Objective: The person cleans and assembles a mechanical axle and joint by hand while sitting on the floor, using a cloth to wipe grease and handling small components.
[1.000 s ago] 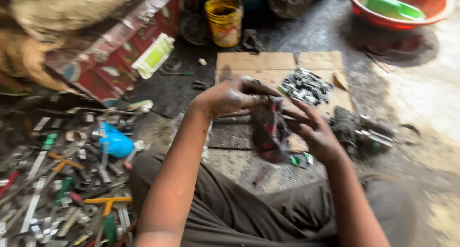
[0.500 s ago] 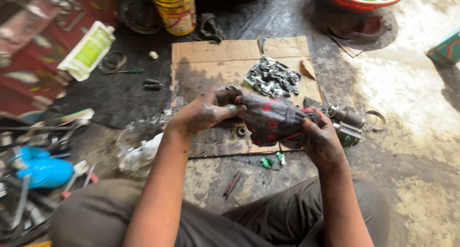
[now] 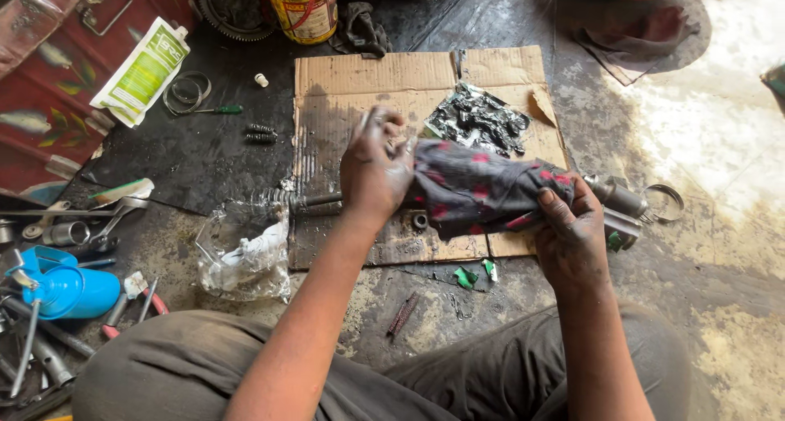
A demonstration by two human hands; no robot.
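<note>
I sit on the floor over a sheet of brown cardboard (image 3: 360,86). A dark rag with red spots (image 3: 482,188) is stretched between both hands above it. My left hand (image 3: 374,169) grips the rag's left end, close to a thin metal rod (image 3: 315,202) lying on the cardboard. My right hand (image 3: 568,229) holds the rag's right end, next to a grey metal cylinder part (image 3: 621,199) and a metal ring (image 3: 666,200). Just beyond the rag lies a heap of small greasy black parts (image 3: 478,120).
A yellow bucket (image 3: 304,8) stands at the far edge. A green-and-white tube (image 3: 141,73) and springs (image 3: 260,133) lie far left. A crumpled clear plastic bag (image 3: 241,249), a blue oil can (image 3: 69,288) and several hand tools fill the near left. A red box (image 3: 41,102) is at the left.
The view has swung left to right, moving the tool pile to the frame's edge. The rag went from bunched upright between my hands to stretched out sideways over the cardboard.
</note>
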